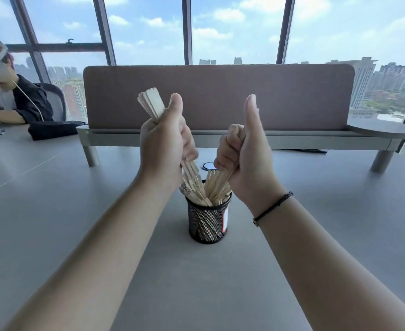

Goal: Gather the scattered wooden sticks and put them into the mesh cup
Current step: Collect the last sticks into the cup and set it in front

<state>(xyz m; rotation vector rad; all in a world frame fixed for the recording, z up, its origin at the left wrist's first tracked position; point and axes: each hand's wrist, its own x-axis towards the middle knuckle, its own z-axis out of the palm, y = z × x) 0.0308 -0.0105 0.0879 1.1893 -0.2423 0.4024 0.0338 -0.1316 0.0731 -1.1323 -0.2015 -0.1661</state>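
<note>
The wooden sticks (pixel 196 185) are standing in two bundles whose lower ends are sitting inside the mesh cup (pixel 207 223), which is resting upright on the grey tabletop (pixel 77 223), near its middle. The left hand (pixel 165 142) is clenching one bundle; its long axis is tilting up and to the left, with the upper ends fanning out above the fist. The right hand (pixel 242 149) is gripping the second bundle with curled fingers while its thumb is pointing straight up; this bundle is leaning up and to the right from the cup mouth. The two bundles are forming a V that is meeting at the rim.

No loose sticks are showing on the visible tabletop, so gathering is judged complete. Insertion is judged nearly done: what is remaining is releasing both bundles so they settle fully into the cup.

Behind the cup, a brown divider panel (pixel 218 96) is standing on a raised shelf. Another person (pixel 12 96) is sitting at far left.
</note>
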